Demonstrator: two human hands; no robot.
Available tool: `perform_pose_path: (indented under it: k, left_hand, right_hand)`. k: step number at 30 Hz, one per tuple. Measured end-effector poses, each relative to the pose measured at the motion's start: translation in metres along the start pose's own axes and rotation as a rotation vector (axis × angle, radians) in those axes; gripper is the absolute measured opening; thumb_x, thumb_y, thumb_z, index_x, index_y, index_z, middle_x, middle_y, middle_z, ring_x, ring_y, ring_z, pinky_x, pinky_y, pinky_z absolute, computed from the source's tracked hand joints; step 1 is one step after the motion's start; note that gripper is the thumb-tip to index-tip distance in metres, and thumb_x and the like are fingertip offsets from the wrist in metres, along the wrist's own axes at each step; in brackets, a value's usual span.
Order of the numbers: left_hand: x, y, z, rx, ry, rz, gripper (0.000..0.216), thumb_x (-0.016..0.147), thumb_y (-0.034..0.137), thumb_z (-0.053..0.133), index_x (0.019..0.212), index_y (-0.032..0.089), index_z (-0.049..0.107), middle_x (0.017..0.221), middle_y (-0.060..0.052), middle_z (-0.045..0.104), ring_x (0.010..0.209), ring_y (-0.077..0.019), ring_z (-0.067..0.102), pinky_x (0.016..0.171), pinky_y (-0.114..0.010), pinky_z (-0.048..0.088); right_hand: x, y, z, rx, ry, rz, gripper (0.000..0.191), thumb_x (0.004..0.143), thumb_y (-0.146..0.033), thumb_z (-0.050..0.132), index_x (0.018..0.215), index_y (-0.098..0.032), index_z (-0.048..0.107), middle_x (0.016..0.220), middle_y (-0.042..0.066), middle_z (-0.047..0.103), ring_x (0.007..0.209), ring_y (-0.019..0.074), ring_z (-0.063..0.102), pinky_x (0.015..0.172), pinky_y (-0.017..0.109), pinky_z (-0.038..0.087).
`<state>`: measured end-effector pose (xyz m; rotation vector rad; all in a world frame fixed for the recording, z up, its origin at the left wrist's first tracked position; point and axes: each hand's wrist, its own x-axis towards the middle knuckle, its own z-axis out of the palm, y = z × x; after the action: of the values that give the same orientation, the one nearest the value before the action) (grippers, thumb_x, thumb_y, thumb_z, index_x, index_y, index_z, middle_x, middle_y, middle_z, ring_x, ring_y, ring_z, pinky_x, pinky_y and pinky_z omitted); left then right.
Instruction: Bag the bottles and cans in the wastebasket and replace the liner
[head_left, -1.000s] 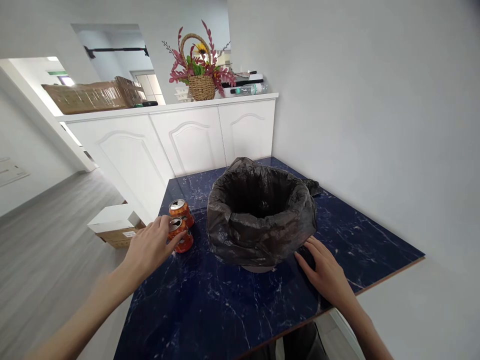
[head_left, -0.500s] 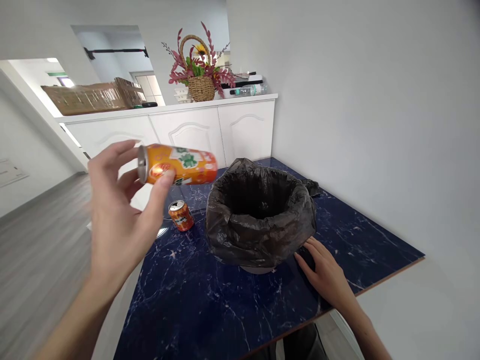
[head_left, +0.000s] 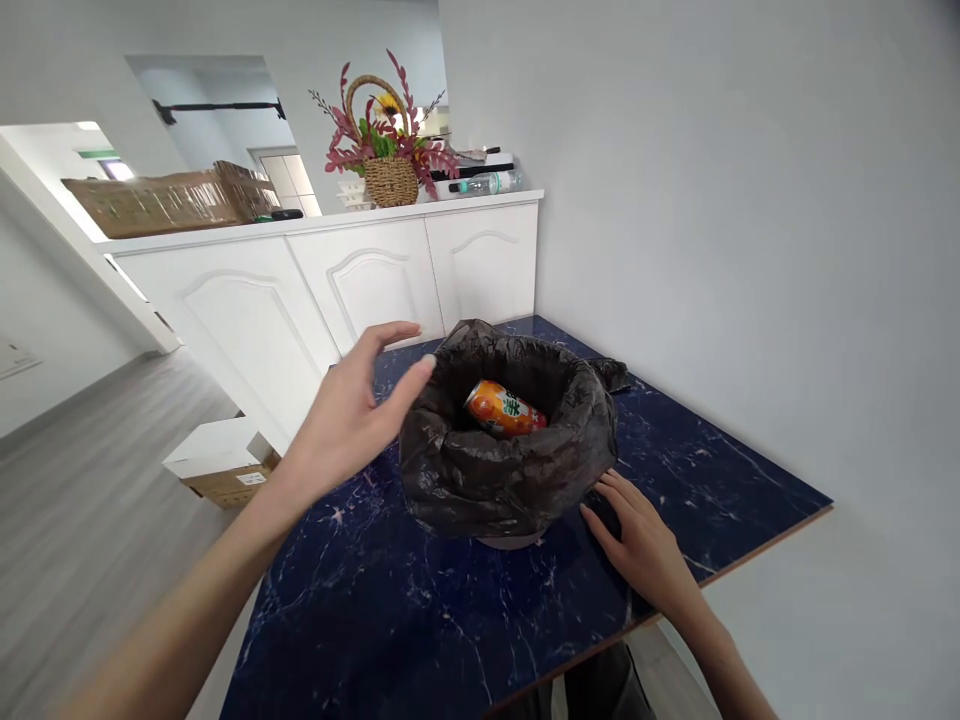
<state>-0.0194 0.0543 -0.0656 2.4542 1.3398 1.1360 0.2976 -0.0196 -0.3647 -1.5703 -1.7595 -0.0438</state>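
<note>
A bin lined with a black bag (head_left: 495, 480) stands on the dark blue marble table (head_left: 420, 620). An orange drink can (head_left: 504, 409) lies on its side inside the bin. My left hand (head_left: 352, 420) hovers open at the bin's left rim, fingers spread, holding nothing. It hides the spot where a second orange can stood. My right hand (head_left: 637, 540) rests flat on the table, fingers against the bin's right base.
White cabinets (head_left: 352, 280) stand behind the table, with a flower basket (head_left: 386, 150), a water bottle (head_left: 487, 183) and cardboard boxes (head_left: 157, 198) on top. A small box (head_left: 221, 460) sits on the grey floor to the left. A white wall runs along the right.
My left hand picked one orange can off the table, carried it to the bin and let go; the can now lies inside. My right hand has stayed at the bin's base.
</note>
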Motion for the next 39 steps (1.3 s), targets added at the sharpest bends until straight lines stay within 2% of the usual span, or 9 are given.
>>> perform_pose_path:
  k: [6, 13, 19, 22, 25, 27, 29, 34, 39]
  left_hand:
    - [-0.013, -0.07, -0.016, 0.199, 0.065, -0.227, 0.051, 0.102, 0.058, 0.053, 0.138, 0.024, 0.06, 0.146, -0.013, 0.067, 0.131, -0.0352, 0.064, 0.105, -0.05, 0.055]
    - [-0.032, -0.18, -0.005, 0.402, -0.173, -0.345, 0.082, 0.098, 0.071, 0.05, 0.153, 0.01, 0.049, 0.152, -0.025, 0.06, 0.139, -0.0419, 0.058, 0.111, -0.05, 0.049]
    - [-0.047, -0.209, 0.02, 0.321, -0.181, -0.343, 0.075, 0.094, 0.066, 0.059, 0.147, 0.012, 0.054, 0.144, -0.023, 0.066, 0.123, -0.0409, 0.069, 0.1, -0.048, 0.055]
    - [-0.042, -0.194, 0.018, 0.234, -0.062, -0.39, 0.071, 0.091, 0.061, 0.068, 0.143, 0.013, 0.056, 0.138, -0.023, 0.068, 0.117, -0.04, 0.071, 0.096, -0.049, 0.058]
    - [-0.026, -0.153, 0.005, -0.067, 0.234, -0.463, 0.075, 0.089, 0.057, 0.078, 0.148, 0.017, 0.053, 0.144, -0.022, 0.065, 0.119, -0.0359, 0.07, 0.094, -0.048, 0.06]
    - [-0.012, -0.115, -0.004, -0.343, 0.429, -0.396, 0.07, 0.087, 0.054, 0.083, 0.143, 0.02, 0.057, 0.147, -0.019, 0.064, 0.125, -0.0311, 0.068, 0.103, -0.046, 0.058]
    - [0.0, -0.076, -0.011, -0.582, 0.497, -0.255, 0.063, 0.084, 0.053, 0.087, 0.133, 0.021, 0.064, 0.147, -0.015, 0.065, 0.126, -0.0284, 0.067, 0.105, -0.043, 0.058]
    - [0.012, -0.005, -0.009, -0.589, 0.25, -0.051, 0.052, 0.086, 0.043, 0.087, 0.13, 0.023, 0.067, 0.145, -0.01, 0.067, 0.117, -0.024, 0.071, 0.099, -0.038, 0.06]
    - [0.02, 0.019, 0.011, -0.368, -0.089, 0.051, 0.055, 0.085, 0.045, 0.085, 0.131, 0.022, 0.065, 0.135, -0.011, 0.073, 0.117, -0.0284, 0.073, 0.103, -0.043, 0.059]
  right_hand:
    - [-0.001, 0.003, 0.002, -0.03, 0.008, -0.016, 0.044, 0.109, -0.051, 0.051, 0.139, -0.022, 0.064, 0.146, 0.015, 0.068, 0.146, 0.0387, 0.056, 0.117, 0.063, 0.051]
    - [-0.002, 0.003, 0.002, -0.024, 0.012, -0.025, 0.043, 0.109, -0.049, 0.051, 0.14, -0.022, 0.064, 0.146, 0.015, 0.068, 0.147, 0.0377, 0.056, 0.119, 0.062, 0.05]
    - [-0.002, 0.004, 0.001, -0.024, -0.013, -0.011, 0.045, 0.109, -0.051, 0.051, 0.141, -0.023, 0.064, 0.148, 0.015, 0.067, 0.148, 0.0398, 0.055, 0.117, 0.064, 0.051]
    - [-0.001, 0.004, 0.002, -0.017, -0.001, -0.013, 0.044, 0.108, -0.05, 0.052, 0.14, -0.022, 0.065, 0.146, 0.015, 0.068, 0.146, 0.0396, 0.056, 0.118, 0.064, 0.051]
    - [0.0, 0.004, 0.003, -0.015, 0.008, -0.02, 0.043, 0.108, -0.049, 0.052, 0.138, -0.021, 0.066, 0.145, 0.016, 0.069, 0.145, 0.0402, 0.057, 0.117, 0.064, 0.051]
    - [-0.001, 0.004, 0.003, -0.007, 0.008, -0.019, 0.043, 0.108, -0.049, 0.052, 0.138, -0.021, 0.066, 0.145, 0.016, 0.068, 0.145, 0.0402, 0.057, 0.117, 0.064, 0.051]
    - [0.0, 0.003, 0.002, 0.005, 0.006, -0.014, 0.043, 0.108, -0.049, 0.053, 0.138, -0.022, 0.066, 0.145, 0.015, 0.068, 0.146, 0.0401, 0.056, 0.117, 0.064, 0.051]
    - [0.001, 0.0, 0.0, 0.042, 0.001, 0.007, 0.042, 0.107, -0.05, 0.053, 0.137, -0.023, 0.067, 0.147, 0.015, 0.068, 0.146, 0.04, 0.056, 0.118, 0.065, 0.05]
    - [0.001, -0.001, -0.001, 0.057, 0.014, 0.019, 0.042, 0.107, -0.05, 0.054, 0.136, -0.022, 0.068, 0.146, 0.016, 0.068, 0.146, 0.04, 0.056, 0.118, 0.065, 0.05]
